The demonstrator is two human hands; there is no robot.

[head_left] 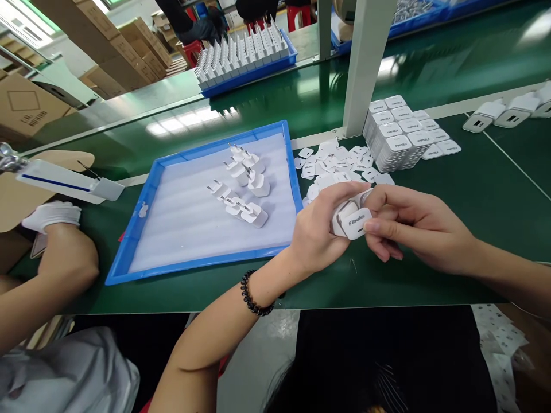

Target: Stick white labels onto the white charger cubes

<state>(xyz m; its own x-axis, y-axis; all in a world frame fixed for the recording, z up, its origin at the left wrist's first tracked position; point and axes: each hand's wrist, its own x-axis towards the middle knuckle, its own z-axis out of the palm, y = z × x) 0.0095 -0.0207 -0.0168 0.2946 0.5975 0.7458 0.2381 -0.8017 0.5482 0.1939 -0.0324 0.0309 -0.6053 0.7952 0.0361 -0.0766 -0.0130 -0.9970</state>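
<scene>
My left hand (321,229) is closed around a white plug charger (340,215) above the front of the green bench. Between thumb and fingers, my right hand (413,226) pinches the edge of a thin white rounded plate (356,223) printed "Fibaks" with a small slot. The plate lies against the charger's end; whether it is attached I cannot tell. Just beyond my hands, similar loose white plates (338,163) lie scattered beside tall stacks of printed plates (394,137). Several white plug chargers (258,183) lie in the blue tray (202,263) to the left.
More chargers (480,116) stand in a row at the far right. A metal post (368,63) rises behind the stacks. Another tray of upright chargers (245,57) sits on the shelf. At left is a co-worker's gloved hand (54,215) near a white bench device (71,180).
</scene>
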